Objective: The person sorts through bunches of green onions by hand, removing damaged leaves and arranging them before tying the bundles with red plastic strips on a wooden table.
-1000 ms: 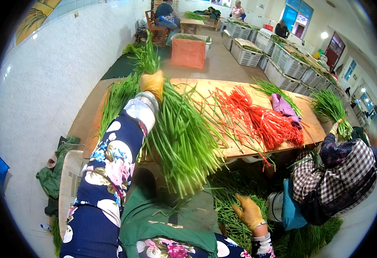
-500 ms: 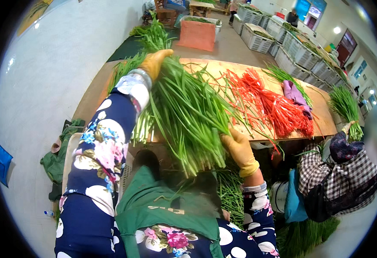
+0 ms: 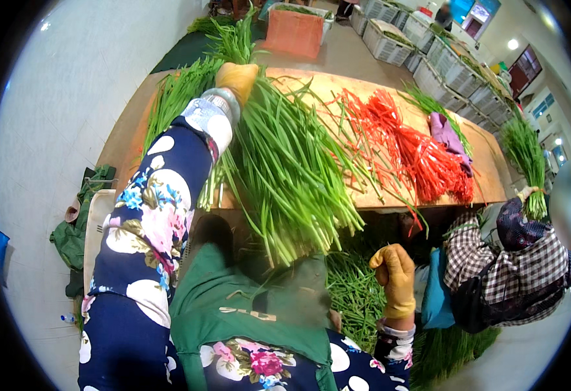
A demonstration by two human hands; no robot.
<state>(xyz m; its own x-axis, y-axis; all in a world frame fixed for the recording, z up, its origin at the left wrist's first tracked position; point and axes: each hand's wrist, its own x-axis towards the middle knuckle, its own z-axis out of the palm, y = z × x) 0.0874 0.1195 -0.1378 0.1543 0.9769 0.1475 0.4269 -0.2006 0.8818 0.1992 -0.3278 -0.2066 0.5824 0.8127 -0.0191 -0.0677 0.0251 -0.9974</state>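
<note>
My left hand (image 3: pixel 238 81), in a yellow glove, is closed around a big bunch of chives (image 3: pixel 292 169) near its leafy far end. The bunch fans out toward me over the table's near edge, its pale cut ends above my lap. More chives (image 3: pixel 175 101) lie on the table to the left of that hand, partly hidden by my sleeve. My right hand (image 3: pixel 395 274), also gloved in yellow, is curled shut to the right of the bunch and apart from it. Nothing sticks out of its fingers. Below and beside it is a heap of loose chives (image 3: pixel 357 300).
Red plastic strips (image 3: pixel 422 156) and a purple cloth (image 3: pixel 450 140) lie on the wooden table (image 3: pixel 494 169). At the right, a person in a checked top (image 3: pixel 494 267) holds an upright chive bunch (image 3: pixel 525 163). White crates (image 3: pixel 439 75) stand in rows behind.
My right hand has let go of the bunch's cut ends and moved down and right, fingers curled. My left hand keeps its hold. The view has shifted slightly.
</note>
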